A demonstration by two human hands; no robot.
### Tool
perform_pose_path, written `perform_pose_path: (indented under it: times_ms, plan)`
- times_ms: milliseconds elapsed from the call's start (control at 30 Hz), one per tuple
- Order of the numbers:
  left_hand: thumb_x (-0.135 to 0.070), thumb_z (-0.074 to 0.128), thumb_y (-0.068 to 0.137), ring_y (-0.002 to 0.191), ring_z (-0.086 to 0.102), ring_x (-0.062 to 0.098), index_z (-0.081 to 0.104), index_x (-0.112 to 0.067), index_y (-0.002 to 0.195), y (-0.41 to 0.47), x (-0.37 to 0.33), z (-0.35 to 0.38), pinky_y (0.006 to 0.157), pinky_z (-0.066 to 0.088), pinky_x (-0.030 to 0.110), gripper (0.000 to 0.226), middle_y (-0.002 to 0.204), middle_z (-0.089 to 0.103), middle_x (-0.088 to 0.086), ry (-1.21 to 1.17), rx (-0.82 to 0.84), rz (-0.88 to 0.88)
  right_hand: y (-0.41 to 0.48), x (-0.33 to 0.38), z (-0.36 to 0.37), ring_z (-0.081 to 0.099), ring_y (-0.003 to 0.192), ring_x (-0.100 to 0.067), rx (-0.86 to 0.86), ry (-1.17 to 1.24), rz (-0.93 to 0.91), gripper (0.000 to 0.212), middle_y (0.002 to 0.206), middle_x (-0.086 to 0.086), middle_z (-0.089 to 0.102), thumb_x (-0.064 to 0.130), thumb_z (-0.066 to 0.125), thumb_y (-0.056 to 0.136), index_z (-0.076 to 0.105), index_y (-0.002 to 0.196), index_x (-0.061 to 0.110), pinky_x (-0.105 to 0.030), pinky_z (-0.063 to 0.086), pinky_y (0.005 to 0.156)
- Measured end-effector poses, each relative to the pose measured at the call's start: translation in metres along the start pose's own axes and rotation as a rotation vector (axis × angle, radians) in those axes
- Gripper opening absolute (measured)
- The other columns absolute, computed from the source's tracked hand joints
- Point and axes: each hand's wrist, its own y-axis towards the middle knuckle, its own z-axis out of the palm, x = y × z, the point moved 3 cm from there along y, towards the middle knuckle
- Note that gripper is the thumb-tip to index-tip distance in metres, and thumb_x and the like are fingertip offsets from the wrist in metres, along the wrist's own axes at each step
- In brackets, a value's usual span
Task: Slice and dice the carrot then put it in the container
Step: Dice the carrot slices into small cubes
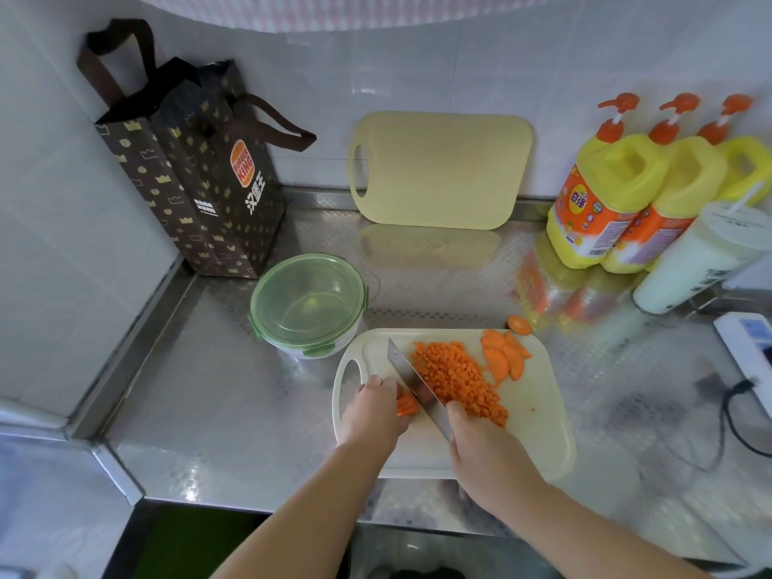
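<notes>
Short orange carrot strips (pixel 406 405) on the cream plastic cutting board (pixel 539 432), long axis left to right, ends at the steel cleaver blade (pixel 411 382), left hand (pixel 372 411) fingers curled over them, right hand (pixel 480 445) gripping the cleaver, diced carrot pile (pixel 459 380) right of the blade, green-lidded round container (pixel 308 302) closed beside the board

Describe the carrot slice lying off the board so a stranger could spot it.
Find the pale cutting board lying flat on the steel counter. Just past its far right corner, toward the yellow bottles, sits one carrot round. Unlike the other slices and diced pile, it lies off the board.
</notes>
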Motion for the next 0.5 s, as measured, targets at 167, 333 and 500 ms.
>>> perform_pose_path:
  times_ms: [167,333,500]
  plan:
    - [-0.028,0.061,0.089,0.104,0.052,0.019,0.054,-0.015,0.112,-0.003,0.002,0.003,0.083,0.047,0.028,0.027,0.115,0.050,0.003,-0.036,-0.031,0.012,-0.001,0.004,0.005,0.049,0.059,-0.006,-0.012,-0.003,-0.001,0.021,0.067,0.012,0.043,0.019,0.035,0.100,0.040,0.121,0.020,-0.019,0.043,0.054]
    - [-0.033,0.061,0.088,0.108,0.049,0.018,0.054,-0.019,0.115,-0.008,0.004,0.004,0.088,0.048,0.031,0.031,0.117,0.049,-0.001,-0.089,-0.064,0.035,-0.002,0.001,-0.001,0.040,0.052,-0.003,-0.055,-0.021,-0.016,0.027,0.067,0.013,0.041,0.022,0.034,0.100,0.039,0.127,0.018,-0.019,0.029,0.044]
    - [-0.041,0.055,0.090,0.116,0.043,0.013,0.050,-0.024,0.119,-0.018,0.008,0.003,0.085,0.043,0.024,0.033,0.120,0.046,-0.009,-0.059,-0.154,0.102,-0.004,0.000,-0.007,0.051,0.062,-0.012,-0.058,-0.017,-0.005,0.036,0.079,0.008,0.054,0.015,0.035,0.098,0.033,0.134,0.018,-0.018,0.033,0.047]
